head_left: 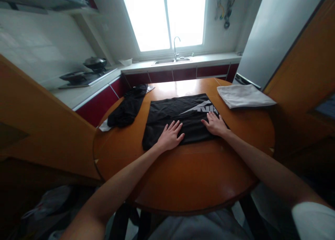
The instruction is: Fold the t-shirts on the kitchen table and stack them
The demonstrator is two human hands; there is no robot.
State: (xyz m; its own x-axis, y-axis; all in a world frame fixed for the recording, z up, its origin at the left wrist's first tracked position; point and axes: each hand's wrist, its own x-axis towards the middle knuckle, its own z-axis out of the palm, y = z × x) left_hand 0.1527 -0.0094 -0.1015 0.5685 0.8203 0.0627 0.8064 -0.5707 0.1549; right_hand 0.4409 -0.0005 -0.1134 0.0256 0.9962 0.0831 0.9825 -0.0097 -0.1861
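Observation:
A black garment [167,110] with a grey swoosh and lettering lies folded into a flat rectangle on the round wooden table [188,177]. My left hand [170,136] rests palm down on its near edge, left of the middle, fingers spread. Toward the right side, my right hand [215,124] also lies flat on the cloth, its fingertips touching the lower part of the lettering. Neither hand grips the fabric. Whether the garment is a shirt or something else, its folded shape does not show.
At the table's left lies a crumpled black garment [128,105] with white bits at its ends. Folded white cloth [244,95] sits on the right, something dark beneath it. Beyond the table are a counter with a sink [171,61], a stove with a pan [94,63] and a fridge [282,34].

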